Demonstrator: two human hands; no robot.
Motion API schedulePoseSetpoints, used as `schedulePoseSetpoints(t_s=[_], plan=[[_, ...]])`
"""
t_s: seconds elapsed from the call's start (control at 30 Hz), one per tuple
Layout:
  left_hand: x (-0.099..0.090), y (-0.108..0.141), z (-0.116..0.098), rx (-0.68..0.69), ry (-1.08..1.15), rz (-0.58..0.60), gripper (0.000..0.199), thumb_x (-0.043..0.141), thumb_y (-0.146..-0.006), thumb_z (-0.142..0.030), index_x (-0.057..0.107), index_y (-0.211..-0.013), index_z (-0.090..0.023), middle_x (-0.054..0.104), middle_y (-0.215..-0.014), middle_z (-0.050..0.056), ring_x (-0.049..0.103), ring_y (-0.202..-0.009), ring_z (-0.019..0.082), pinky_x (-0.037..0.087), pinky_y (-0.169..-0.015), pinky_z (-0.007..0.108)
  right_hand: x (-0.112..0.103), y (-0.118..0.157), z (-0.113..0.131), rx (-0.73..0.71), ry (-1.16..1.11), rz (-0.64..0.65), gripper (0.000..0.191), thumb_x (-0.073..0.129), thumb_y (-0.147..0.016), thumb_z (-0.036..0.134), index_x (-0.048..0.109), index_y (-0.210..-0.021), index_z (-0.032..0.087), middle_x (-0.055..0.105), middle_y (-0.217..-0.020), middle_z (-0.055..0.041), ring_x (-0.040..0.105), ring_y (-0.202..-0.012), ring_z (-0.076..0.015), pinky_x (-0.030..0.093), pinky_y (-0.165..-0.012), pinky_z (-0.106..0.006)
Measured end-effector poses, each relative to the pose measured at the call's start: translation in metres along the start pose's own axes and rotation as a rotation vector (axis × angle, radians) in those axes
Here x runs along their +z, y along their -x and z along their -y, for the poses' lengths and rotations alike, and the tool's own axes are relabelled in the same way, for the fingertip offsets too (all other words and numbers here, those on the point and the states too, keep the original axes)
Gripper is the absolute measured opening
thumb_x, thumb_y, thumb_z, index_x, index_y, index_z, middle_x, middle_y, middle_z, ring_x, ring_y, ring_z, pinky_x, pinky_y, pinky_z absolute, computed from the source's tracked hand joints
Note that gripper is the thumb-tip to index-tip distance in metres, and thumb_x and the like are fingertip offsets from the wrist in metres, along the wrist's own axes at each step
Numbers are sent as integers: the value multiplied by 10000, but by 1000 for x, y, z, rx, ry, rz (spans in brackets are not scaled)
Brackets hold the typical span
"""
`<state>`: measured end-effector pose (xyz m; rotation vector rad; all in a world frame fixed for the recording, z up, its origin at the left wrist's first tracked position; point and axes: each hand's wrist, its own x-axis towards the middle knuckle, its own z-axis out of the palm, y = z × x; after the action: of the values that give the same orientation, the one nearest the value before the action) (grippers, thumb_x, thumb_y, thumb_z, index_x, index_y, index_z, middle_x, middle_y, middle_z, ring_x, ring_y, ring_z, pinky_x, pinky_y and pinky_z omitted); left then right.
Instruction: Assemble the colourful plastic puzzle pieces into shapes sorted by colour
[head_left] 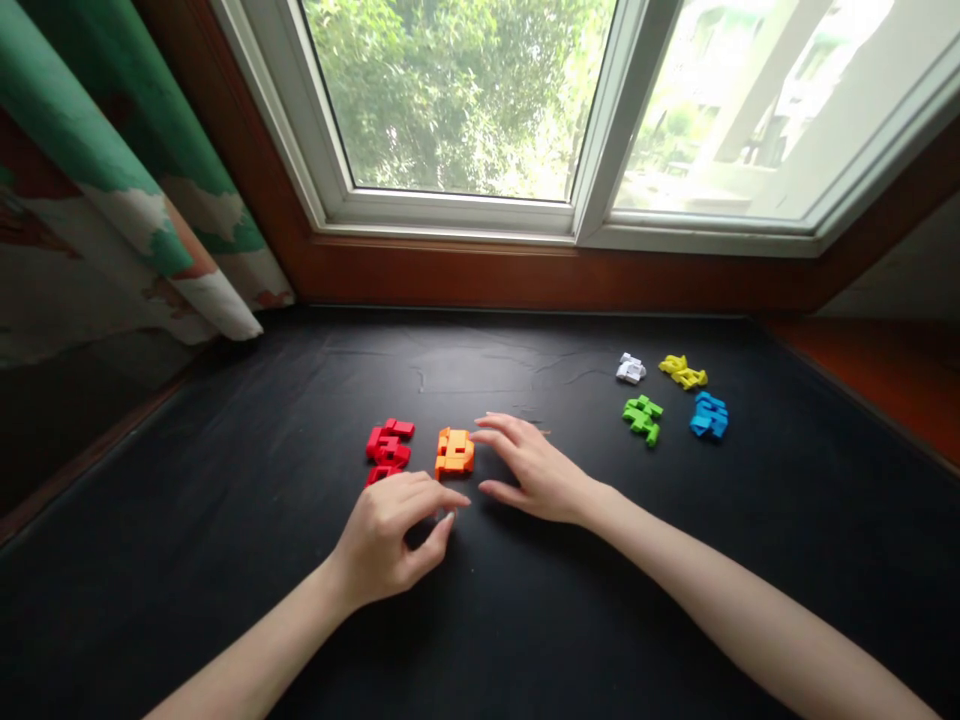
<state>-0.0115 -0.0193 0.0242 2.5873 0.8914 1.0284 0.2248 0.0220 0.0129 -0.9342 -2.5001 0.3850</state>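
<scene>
Black cloth (525, 345) is laid over a window ledge, below a white-framed window (457, 215) and beside a green patterned curtain (97, 170). Two hands are held apart above it. Right hand (536, 470): open, fingertips placed just beside an orange puzzle piece (454, 453), nothing gripped. Left hand (382, 535): curled, set just below a red puzzle piece (388, 450); whether anything is pinched cannot be told. A white piece (631, 369), yellow piece (682, 372), green piece (642, 418) and blue piece (709, 415) are grouped well off to the right.
</scene>
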Motion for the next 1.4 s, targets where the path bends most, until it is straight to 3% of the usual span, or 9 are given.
schedulePoseSetpoints(t_s=[0.07,0.17,0.33,0.57,0.73,1.03,1.23,1.4], plan=[[-1,1,2,0,-11,-12,187,507,-886,-147,693,-887,-158,688,-670,32,645,-606,163,529,-627,282,15,-21,6,-12,-24,3,599,690,-878,330,449,-1399,162,475,-1452,-196,429,-1369,-314,398,-1114,-479],[-1,2,4,-7,-12,-18,187,510,-891,-155,695,-864,-160,672,-646,27,628,-578,155,522,-627,277,30,-39,7,-4,-51,-29,459,672,-891,271,522,-1310,158,576,-1322,-177,542,-1247,-291,465,-1050,-447],[2,6,8,-29,0,-12,190,514,-898,-169,699,-854,-171,664,-636,20,615,-573,150,500,-613,266,28,-28,5,-7,-65,-41,345,654,-900,228,561,-1227,175,621,-1229,-136,580,-1166,-255,502,-1011,-396],[2,4,6,-15,19,9,205,505,-896,-157,708,-867,-171,710,-691,25,639,-608,148,510,-635,263,-7,44,2,106,-57,-68,359,620,-915,202,539,-1265,211,616,-1245,-132,578,-1180,-260,506,-1023,-431],[1,0,3,2,19,23,216,506,-888,-151,718,-856,-174,718,-681,23,643,-595,142,520,-629,247,-33,116,-9,314,17,-116,381,574,-937,238,528,-1312,280,595,-1291,-114,579,-1218,-273,516,-1025,-454],[7,4,8,-22,32,47,205,503,-912,-169,707,-886,-176,713,-694,19,642,-613,144,504,-636,253,-81,234,-66,625,284,-263,421,509,-942,481,558,-1266,218,625,-1247,-152,587,-1191,-331,465,-1038,-521],[6,2,6,-31,31,40,205,504,-903,-156,708,-907,-171,718,-708,21,650,-617,139,516,-624,241,-101,264,-106,769,417,-348,488,436,-907,565,602,-1173,190,662,-1156,-166,628,-1087,-351,500,-944,-516],[-1,-2,8,7,12,6,187,519,-907,-140,691,-972,-173,737,-833,48,678,-757,165,552,-723,269,-102,261,-107,757,434,-334,465,443,-904,517,586,-1205,192,661,-1183,-170,617,-1122,-352,488,-963,-510]])
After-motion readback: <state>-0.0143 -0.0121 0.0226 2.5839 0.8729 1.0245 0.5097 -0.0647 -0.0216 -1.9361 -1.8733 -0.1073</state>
